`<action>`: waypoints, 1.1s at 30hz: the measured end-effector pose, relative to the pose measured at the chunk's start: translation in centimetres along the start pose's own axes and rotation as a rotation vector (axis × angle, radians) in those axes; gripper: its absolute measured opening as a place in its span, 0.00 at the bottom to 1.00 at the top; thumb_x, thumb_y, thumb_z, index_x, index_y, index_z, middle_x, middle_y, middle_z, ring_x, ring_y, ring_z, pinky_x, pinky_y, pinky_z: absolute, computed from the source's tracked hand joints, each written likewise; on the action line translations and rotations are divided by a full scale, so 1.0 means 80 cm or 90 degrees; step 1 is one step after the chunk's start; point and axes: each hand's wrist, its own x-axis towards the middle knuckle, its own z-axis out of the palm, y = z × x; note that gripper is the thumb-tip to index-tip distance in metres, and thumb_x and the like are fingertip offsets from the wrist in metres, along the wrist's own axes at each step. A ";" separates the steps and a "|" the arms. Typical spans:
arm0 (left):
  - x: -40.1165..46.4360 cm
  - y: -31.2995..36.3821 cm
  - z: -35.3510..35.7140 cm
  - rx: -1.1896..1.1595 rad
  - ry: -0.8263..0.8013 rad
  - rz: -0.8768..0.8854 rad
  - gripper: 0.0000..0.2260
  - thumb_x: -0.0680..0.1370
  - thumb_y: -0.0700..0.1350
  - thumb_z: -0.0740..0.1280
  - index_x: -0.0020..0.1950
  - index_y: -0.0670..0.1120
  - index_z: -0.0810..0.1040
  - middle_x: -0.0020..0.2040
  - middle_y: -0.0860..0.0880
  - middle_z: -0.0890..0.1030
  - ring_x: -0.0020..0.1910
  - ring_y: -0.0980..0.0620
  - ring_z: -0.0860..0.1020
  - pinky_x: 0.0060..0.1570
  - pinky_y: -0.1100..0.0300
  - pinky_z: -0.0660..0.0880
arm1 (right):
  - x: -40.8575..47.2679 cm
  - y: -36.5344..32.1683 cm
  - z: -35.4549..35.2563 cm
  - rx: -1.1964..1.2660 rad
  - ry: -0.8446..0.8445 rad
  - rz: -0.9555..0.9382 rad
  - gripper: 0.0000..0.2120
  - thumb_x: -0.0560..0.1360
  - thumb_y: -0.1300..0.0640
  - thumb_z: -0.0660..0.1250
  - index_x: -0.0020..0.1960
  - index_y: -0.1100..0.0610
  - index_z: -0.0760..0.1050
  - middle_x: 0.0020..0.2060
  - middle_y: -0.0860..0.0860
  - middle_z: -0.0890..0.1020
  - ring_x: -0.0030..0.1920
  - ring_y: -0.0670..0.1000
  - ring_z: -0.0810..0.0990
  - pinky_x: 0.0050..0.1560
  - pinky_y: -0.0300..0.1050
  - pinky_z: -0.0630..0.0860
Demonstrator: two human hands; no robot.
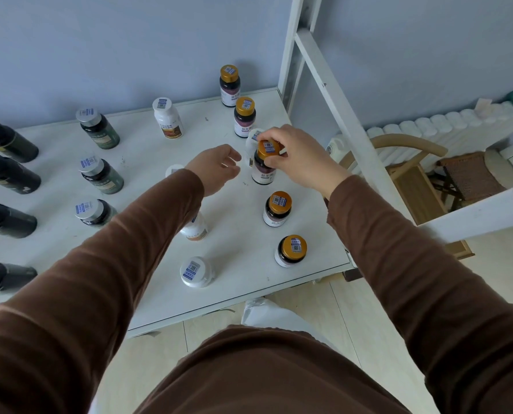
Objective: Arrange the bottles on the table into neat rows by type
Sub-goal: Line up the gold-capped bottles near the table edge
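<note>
On the white table (243, 234) stand several bottles in columns by type. My right hand (297, 156) grips the gold cap of a dark bottle (262, 168), third in a column of gold-capped bottles (277, 209) along the right side. A white bottle (252, 138) stands half hidden just behind it. My left hand (219, 168) hovers open just left of that bottle, holding nothing. White bottles (168, 118) form a middle column; my left forearm covers parts of two. Green silver-capped bottles (99, 176) and black bottles (7, 174) stand further left.
A white bed-frame ladder (333, 94) rises at the table's right back corner. A wooden chair (413, 174) and a white radiator (428, 124) are beyond it on the right. The blue wall runs directly behind the table.
</note>
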 end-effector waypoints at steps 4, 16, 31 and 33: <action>0.006 -0.008 -0.001 0.116 0.030 0.021 0.12 0.79 0.45 0.63 0.62 0.48 0.74 0.60 0.48 0.78 0.58 0.48 0.76 0.59 0.53 0.72 | 0.001 0.007 0.018 -0.047 -0.025 0.016 0.20 0.76 0.58 0.69 0.67 0.50 0.71 0.58 0.53 0.75 0.57 0.55 0.73 0.57 0.49 0.73; 0.028 0.001 -0.020 0.195 0.073 0.038 0.14 0.79 0.46 0.63 0.65 0.48 0.72 0.61 0.47 0.78 0.59 0.46 0.75 0.59 0.52 0.72 | 0.038 0.005 -0.005 0.019 0.099 0.039 0.15 0.76 0.51 0.69 0.60 0.53 0.74 0.56 0.51 0.77 0.55 0.50 0.76 0.55 0.48 0.75; 0.061 0.014 -0.045 -0.041 0.043 -0.010 0.15 0.82 0.50 0.55 0.61 0.46 0.76 0.54 0.46 0.79 0.52 0.48 0.75 0.56 0.53 0.72 | 0.110 -0.016 -0.034 0.129 0.070 0.115 0.17 0.75 0.43 0.66 0.50 0.57 0.82 0.43 0.54 0.84 0.41 0.54 0.80 0.46 0.51 0.78; 0.060 0.015 -0.051 -0.176 0.021 -0.026 0.14 0.82 0.50 0.55 0.58 0.47 0.77 0.51 0.46 0.80 0.53 0.49 0.77 0.58 0.52 0.73 | 0.112 -0.020 -0.040 0.180 0.100 0.145 0.21 0.73 0.41 0.68 0.47 0.59 0.83 0.39 0.56 0.84 0.36 0.52 0.80 0.47 0.52 0.80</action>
